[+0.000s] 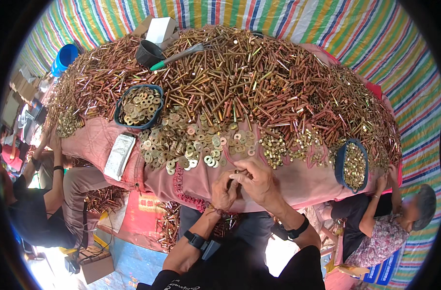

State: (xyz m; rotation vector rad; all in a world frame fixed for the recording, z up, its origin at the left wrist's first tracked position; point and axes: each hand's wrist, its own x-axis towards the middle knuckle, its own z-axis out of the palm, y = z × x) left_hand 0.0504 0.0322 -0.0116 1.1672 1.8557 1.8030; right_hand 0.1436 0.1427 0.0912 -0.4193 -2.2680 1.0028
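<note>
My left hand (224, 192) and my right hand (257, 181) meet over the near edge of the pink cloth (302, 186). Both are closed, fingertips together around a small metallic piece, mostly hidden, whose kind I cannot make out. Just beyond them lies a spread of flat brass-coloured washers (186, 140). Small golden nuts (273, 151) are heaped to the right of the washers. Behind both rises a large mound of coppery metal rods or tubes (278, 82).
A dark basket of washers (139, 106) and a blue-rimmed basket of nuts (354, 166) flank the middle. A silver packet (119, 157) lies left. On the mound rest a black bucket (148, 54) and a hand rake (177, 57). Co-workers sit left (42, 208) and right (384, 232).
</note>
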